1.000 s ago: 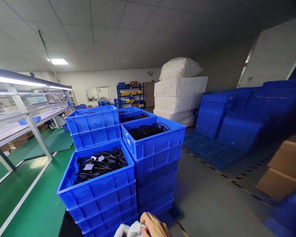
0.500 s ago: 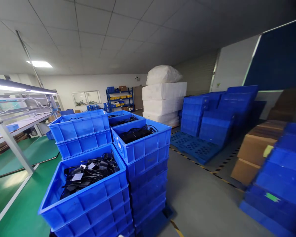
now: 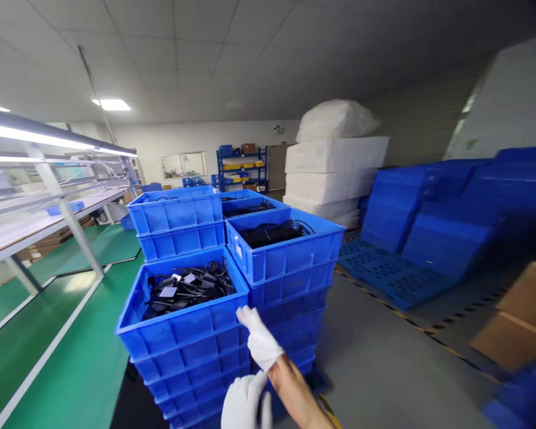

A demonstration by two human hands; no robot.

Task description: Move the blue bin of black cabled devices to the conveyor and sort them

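Gloves (image 3: 255,333) cover both hands. The right hand (image 3: 261,344) extends near a blue crate (image 3: 183,328), grip released; the left hand (image 3: 243,402) is at its cuff (image 3: 271,358), grip impossible to tell.

The right hand (image 3: 258,338) now wears a white glove (image 3: 267,354)

near gloves (image 3: 262,344): matt cloth
near crates (image 3: 187,330): smooth, glossy plastic
right boxes (image 3: 529,298): matt cardboard
left floor (image 3: 84,351): smooth, glossy
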